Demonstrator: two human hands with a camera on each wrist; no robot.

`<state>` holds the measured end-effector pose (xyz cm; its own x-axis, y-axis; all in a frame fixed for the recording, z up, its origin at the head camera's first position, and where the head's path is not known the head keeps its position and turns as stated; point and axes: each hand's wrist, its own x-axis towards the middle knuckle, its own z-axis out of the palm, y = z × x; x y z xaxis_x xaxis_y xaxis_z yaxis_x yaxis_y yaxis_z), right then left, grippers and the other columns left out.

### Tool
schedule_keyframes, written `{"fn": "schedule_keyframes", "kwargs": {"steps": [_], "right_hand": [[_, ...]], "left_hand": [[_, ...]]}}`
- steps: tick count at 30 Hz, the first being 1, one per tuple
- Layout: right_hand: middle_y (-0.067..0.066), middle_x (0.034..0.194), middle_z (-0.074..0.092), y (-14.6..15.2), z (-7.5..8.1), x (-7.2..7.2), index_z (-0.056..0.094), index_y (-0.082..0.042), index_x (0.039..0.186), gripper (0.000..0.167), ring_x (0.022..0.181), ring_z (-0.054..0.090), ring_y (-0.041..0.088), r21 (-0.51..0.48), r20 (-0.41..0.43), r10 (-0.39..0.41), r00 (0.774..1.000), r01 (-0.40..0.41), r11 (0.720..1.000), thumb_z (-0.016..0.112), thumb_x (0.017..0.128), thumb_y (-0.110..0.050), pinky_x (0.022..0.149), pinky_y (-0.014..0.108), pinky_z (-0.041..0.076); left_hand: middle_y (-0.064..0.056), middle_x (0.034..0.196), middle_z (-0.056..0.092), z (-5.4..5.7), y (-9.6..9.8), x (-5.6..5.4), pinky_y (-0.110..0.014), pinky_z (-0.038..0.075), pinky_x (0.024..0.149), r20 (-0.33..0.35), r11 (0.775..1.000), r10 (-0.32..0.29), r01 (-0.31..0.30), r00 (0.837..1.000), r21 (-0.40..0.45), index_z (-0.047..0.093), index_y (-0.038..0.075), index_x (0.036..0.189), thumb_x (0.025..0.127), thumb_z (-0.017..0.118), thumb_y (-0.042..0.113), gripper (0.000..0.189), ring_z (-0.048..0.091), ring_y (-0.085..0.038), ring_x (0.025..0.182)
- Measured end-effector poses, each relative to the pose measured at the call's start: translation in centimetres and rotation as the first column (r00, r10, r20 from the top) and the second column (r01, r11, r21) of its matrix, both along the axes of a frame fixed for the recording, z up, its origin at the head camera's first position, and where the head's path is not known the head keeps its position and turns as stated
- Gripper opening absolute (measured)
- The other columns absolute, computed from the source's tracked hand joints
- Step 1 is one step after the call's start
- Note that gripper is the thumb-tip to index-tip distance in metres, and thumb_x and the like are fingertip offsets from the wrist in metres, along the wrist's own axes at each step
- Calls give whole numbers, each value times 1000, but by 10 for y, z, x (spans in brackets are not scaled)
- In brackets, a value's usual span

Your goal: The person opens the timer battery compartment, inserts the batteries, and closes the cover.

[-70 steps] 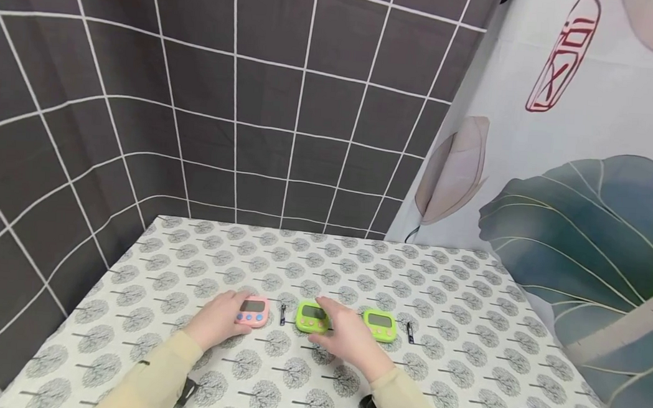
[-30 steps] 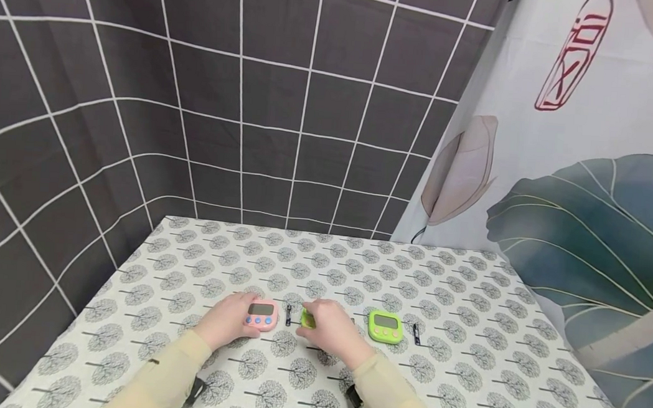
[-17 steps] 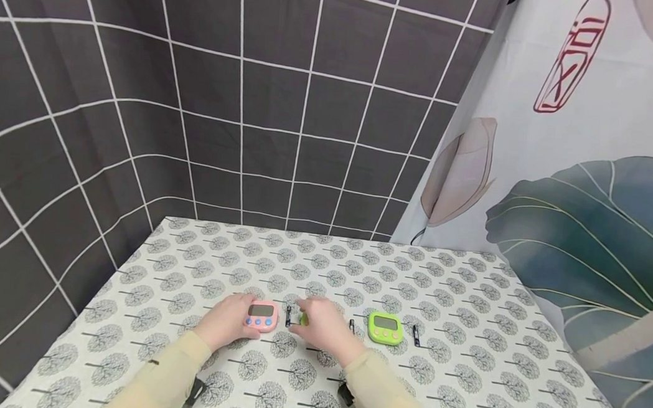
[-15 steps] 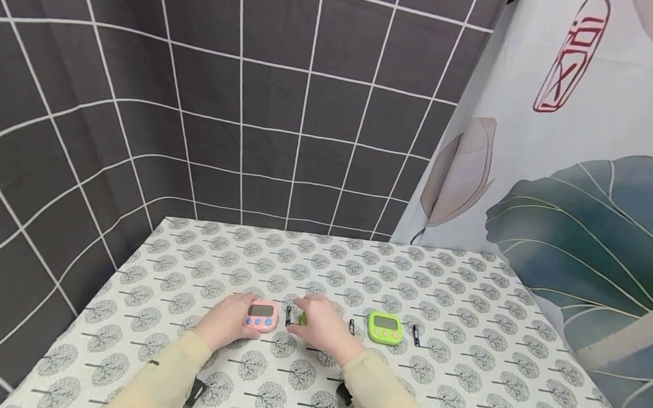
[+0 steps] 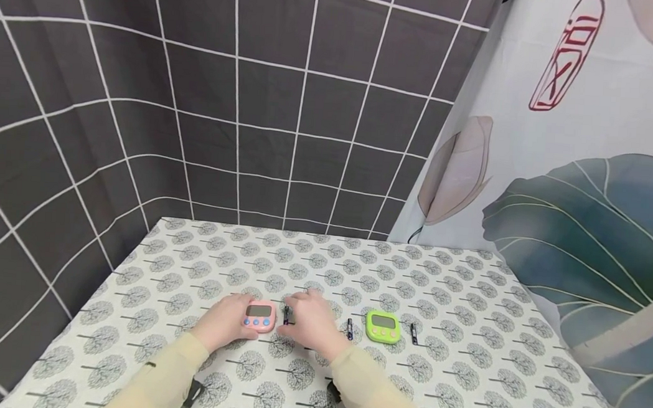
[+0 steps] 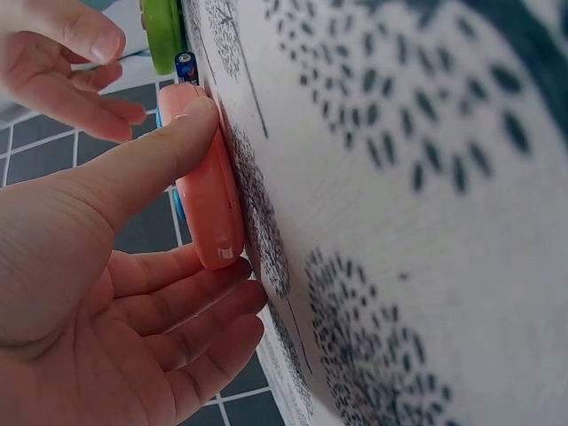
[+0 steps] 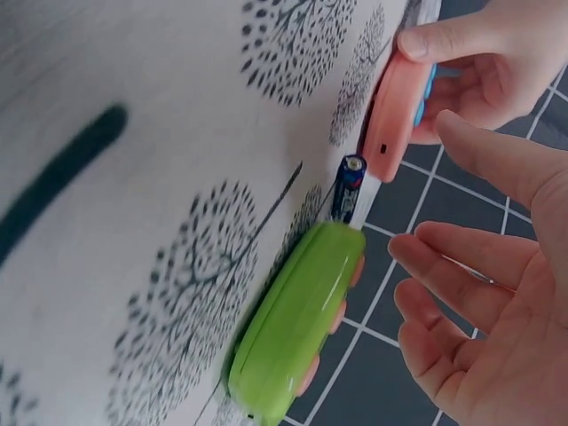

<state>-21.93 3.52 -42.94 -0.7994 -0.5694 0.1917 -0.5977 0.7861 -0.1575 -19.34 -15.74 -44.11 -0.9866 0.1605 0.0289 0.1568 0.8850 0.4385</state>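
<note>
My left hand [image 5: 222, 324] grips the pink digital timer [image 5: 260, 316] by its left side. In the left wrist view the thumb [image 6: 169, 146] presses one edge of it and the fingers are bent at the other. Just right of it lies a small dark battery [image 5: 286, 316], with the fingertips of my right hand [image 5: 312, 325] close beside it. Thumb and fingers of that hand are spread and hold nothing in the right wrist view. A green timer [image 7: 297, 324] lies next to the battery there; in the head view the right hand hides it.
Right of the right hand, a second battery [image 5: 349, 328], another green timer [image 5: 383, 327] and a third battery [image 5: 414, 334] lie in a row. The tree-print tablecloth [image 5: 269, 400] reaches back to a dark gridded curtain [image 5: 266, 88]. A white leaf-patterned curtain [image 5: 510, 140] hangs at the right.
My right hand gripped the middle green timer earlier; it has shifted left, its fingers now apart from the timer near the battery. The second battery has come into view. The left hand stays on the pink timer.
</note>
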Motion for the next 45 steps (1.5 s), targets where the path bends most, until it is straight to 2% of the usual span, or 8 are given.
{"fn": "schedule_keyframes", "kwargs": {"steps": [4,12,21,36,40,45], "right_hand": [[2,113,68,-7,-3,-1,66,-11,117,59,101,59,20,28,-36,15,999,-14,1000,78,71,-46,93,35,45],[0,106,68,-16,-6,-2,68,-14,114,60,83,50,13,45,-18,8,1000,-7,999,76,71,-55,77,28,43],[-3,97,68,-20,-6,-2,69,-16,112,57,76,44,9,50,-6,21,1000,-21,999,76,70,-54,76,25,40],[-9,83,59,-26,-9,-3,69,-16,108,54,73,38,8,54,28,26,999,-27,998,80,68,-49,72,23,37],[-9,82,58,-27,-10,-4,70,-16,107,53,72,38,8,49,28,22,999,-24,999,81,67,-48,72,23,38],[-7,83,59,-27,-11,-4,70,-14,106,54,72,40,9,33,36,19,999,-21,999,82,65,-48,72,25,39]], "left_hand": [[-14,103,65,1,0,0,-45,49,88,-18,1000,-9,9,1000,7,57,-5,117,62,87,24,69,61,-30,96],[-12,101,65,2,0,-1,-45,49,87,-8,1000,-14,14,1000,9,58,-3,114,62,88,26,67,61,-29,95],[-13,102,65,3,1,1,-45,49,88,-9,1000,-8,8,1000,-3,58,-4,115,61,88,27,69,62,-30,96],[-6,93,65,-2,3,-1,-42,50,81,-39,1000,-22,22,999,4,60,0,109,57,89,27,65,61,-22,84],[-8,95,65,-3,2,-1,-44,50,83,-45,1000,-24,24,999,-7,59,-2,111,57,89,27,68,61,-25,86],[-17,107,65,-4,2,-1,-47,48,89,-57,999,-31,30,998,-22,55,-5,121,58,89,26,78,61,-32,97]]}}
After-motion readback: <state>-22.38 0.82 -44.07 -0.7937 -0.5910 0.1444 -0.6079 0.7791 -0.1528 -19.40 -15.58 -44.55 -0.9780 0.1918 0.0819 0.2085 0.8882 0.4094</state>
